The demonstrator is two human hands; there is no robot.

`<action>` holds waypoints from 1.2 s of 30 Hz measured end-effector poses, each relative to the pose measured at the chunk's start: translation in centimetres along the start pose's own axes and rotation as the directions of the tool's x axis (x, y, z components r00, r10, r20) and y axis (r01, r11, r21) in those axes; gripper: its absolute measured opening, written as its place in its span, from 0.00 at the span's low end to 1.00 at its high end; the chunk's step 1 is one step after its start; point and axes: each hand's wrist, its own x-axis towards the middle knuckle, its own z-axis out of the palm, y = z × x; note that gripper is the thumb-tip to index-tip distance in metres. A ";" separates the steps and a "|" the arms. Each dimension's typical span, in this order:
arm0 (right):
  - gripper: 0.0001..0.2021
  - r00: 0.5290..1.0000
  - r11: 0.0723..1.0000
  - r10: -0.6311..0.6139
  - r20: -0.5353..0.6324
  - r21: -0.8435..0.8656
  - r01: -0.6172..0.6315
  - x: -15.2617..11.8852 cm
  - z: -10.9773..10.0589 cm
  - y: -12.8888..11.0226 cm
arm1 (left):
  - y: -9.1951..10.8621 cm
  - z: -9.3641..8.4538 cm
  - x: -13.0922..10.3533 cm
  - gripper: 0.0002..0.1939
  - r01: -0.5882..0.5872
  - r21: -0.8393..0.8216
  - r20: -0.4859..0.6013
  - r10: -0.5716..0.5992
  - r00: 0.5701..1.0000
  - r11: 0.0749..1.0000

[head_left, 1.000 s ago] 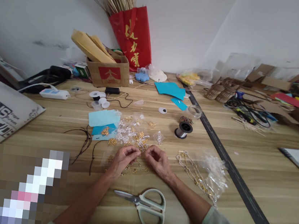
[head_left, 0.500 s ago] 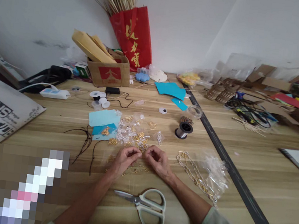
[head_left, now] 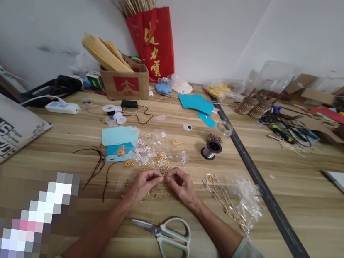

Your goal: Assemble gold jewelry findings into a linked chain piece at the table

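My left hand (head_left: 147,183) and my right hand (head_left: 181,185) meet fingertip to fingertip over the table, both closed in a pinch. Whatever lies between the fingers is too small to make out. Beneath them a thin gold chain (head_left: 159,195) rests on the wood. Just beyond the hands spread gold beads (head_left: 162,160) and silver findings (head_left: 142,154) in small clear bags. Nearer to me lie scissors (head_left: 166,238) with pale handles, blades pointing left. To the right of my right hand are gold and silver chains (head_left: 224,202) beside crumpled clear plastic bags (head_left: 247,203).
A wire spool (head_left: 210,150) stands beside a clear jar (head_left: 223,129) of small beads. Blue cards (head_left: 120,136) and black cords (head_left: 96,161) lie to the left. Further back are a cardboard box (head_left: 127,83), a red bag (head_left: 157,43) and a power strip (head_left: 63,107).
Both hands stay almost in place, with the fingertips slightly closer together. The objects on the table have not moved.
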 end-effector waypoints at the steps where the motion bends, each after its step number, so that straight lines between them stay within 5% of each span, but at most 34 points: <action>1: 0.10 1.000 1.000 0.001 0.000 0.001 -0.001 0.0 0.0 0.0 | 0.0 0.0 0.0 0.13 0.002 0.001 0.001 -0.002 1.000 1.000; 36: 0.11 1.000 1.000 0.020 0.003 -0.022 -0.020 0.0 0.0 -0.1 | -0.2 0.0 0.2 0.13 0.002 0.011 0.017 -0.002 1.000 1.000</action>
